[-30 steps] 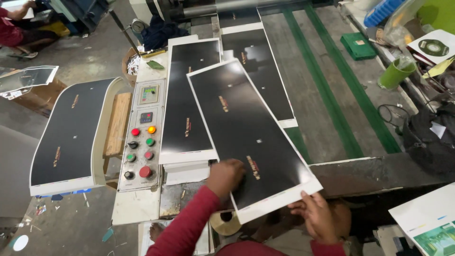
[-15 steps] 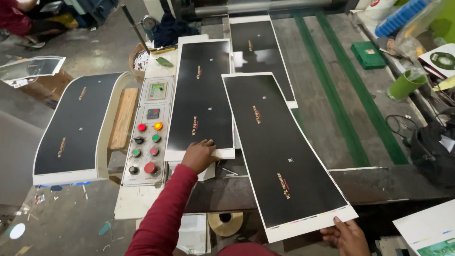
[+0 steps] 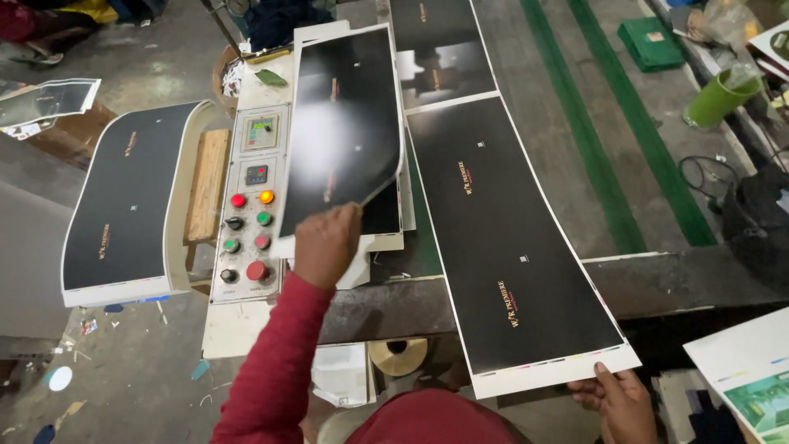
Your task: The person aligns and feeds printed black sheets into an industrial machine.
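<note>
My left hand (image 3: pixel 326 244), in a red sleeve, grips the near edge of a glossy black printed sheet (image 3: pixel 345 123) and lifts it so it curls up off the stack beside the control panel (image 3: pixel 251 205). My right hand (image 3: pixel 618 400) holds the near white edge of a second long black sheet (image 3: pixel 509 247), which lies flat across the machine bed and overhangs its front edge. Another black sheet (image 3: pixel 436 49) lies farther back on the bed.
The panel carries red, green and orange buttons. A curved stack of black sheets (image 3: pixel 131 205) sits at left. Green stripes run along the grey bed (image 3: pixel 592 131). A green cup (image 3: pixel 717 99), cables and a colour print (image 3: pixel 748 378) lie at right. A tape roll (image 3: pixel 398 355) sits below.
My left hand has taken the left sheet's near edge and raised it, curling it. The right-hand sheet has slid nearer to me, still held by my right hand.
</note>
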